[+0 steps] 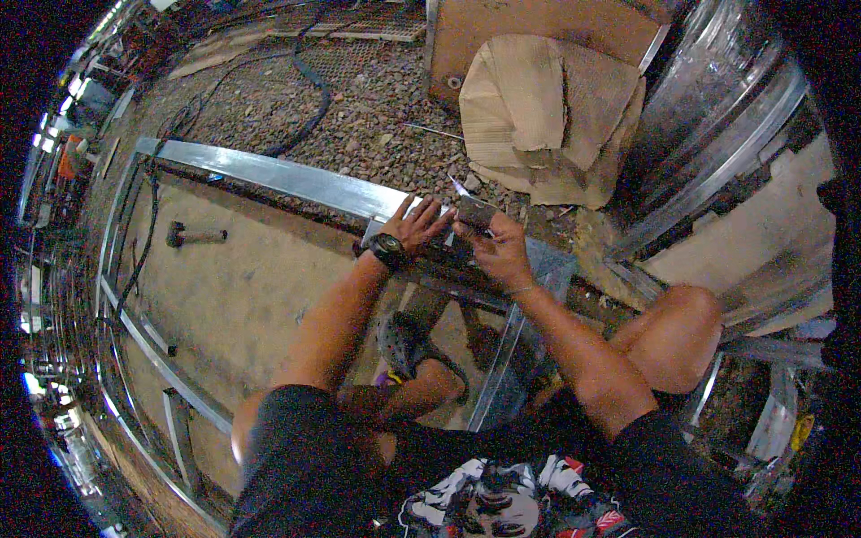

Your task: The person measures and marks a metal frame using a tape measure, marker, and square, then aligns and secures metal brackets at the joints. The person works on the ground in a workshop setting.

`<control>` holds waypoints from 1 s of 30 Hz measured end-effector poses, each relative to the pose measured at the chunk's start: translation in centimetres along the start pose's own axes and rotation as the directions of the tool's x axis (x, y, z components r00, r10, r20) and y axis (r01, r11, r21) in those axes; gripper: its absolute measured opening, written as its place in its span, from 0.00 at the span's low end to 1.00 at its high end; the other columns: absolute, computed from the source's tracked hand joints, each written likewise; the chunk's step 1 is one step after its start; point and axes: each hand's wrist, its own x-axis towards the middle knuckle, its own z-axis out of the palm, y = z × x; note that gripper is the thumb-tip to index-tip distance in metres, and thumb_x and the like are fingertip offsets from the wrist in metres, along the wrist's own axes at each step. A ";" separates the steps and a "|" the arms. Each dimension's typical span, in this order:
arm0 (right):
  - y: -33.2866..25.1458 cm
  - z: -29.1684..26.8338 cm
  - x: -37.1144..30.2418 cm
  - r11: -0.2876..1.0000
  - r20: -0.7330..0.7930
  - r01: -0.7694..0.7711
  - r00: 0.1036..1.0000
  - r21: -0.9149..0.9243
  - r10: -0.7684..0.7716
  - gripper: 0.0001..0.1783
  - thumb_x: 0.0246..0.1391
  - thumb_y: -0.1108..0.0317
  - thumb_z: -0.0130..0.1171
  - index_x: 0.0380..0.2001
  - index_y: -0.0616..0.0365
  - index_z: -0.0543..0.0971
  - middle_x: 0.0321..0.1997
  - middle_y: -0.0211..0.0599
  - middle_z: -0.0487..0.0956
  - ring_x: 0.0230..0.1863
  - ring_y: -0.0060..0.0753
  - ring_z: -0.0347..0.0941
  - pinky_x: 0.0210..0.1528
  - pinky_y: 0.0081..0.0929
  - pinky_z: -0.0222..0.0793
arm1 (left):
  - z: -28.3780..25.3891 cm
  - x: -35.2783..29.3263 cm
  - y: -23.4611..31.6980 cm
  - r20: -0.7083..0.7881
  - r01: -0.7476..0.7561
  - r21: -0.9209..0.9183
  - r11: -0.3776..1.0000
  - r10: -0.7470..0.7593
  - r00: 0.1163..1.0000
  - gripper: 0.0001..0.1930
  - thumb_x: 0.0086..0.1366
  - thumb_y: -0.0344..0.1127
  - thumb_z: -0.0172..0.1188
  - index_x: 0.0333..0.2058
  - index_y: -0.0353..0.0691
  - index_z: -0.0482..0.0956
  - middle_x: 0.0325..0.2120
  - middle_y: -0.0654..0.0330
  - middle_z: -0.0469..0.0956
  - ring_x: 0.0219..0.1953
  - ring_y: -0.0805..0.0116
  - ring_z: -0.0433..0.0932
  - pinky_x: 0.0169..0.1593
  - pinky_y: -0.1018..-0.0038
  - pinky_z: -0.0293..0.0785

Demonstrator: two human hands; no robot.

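A long, shiny metal box bar [296, 181] crosses in front of me, part of a rectangular metal frame. My left hand [417, 229], with a dark watch [387, 250] on its wrist, lies on the bar near its right end, fingers stretched out and spread. Just right of it, my right hand [504, 255] is closed on a small, dark brown flat piece [475, 213], held over the bar by the frame's corner. Its exact kind is unclear, and my fingers hide part of it. The two hands almost touch at the fingertips.
Inside the frame, a dark hammer-like tool [193, 235] lies on the sandy floor. A black cable [152, 215] hangs over the frame's left corner. Gravel [386, 117] lies beyond the bar, with torn cardboard [538, 117] at the back and curved metal sheets [717, 117] on the right.
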 end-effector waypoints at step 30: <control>-3.4 -1.8 3.6 0.941 0.159 0.014 0.986 -0.338 0.043 0.20 0.48 0.53 0.69 0.36 0.59 0.82 0.35 0.52 0.81 0.39 0.58 0.78 0.42 0.46 0.73 | 4.6 0.7 5.7 0.767 -0.085 -0.379 -0.921 -0.365 0.529 0.21 0.59 0.50 0.69 0.43 0.41 0.79 0.33 0.60 0.81 0.28 0.65 0.80 0.31 0.69 0.77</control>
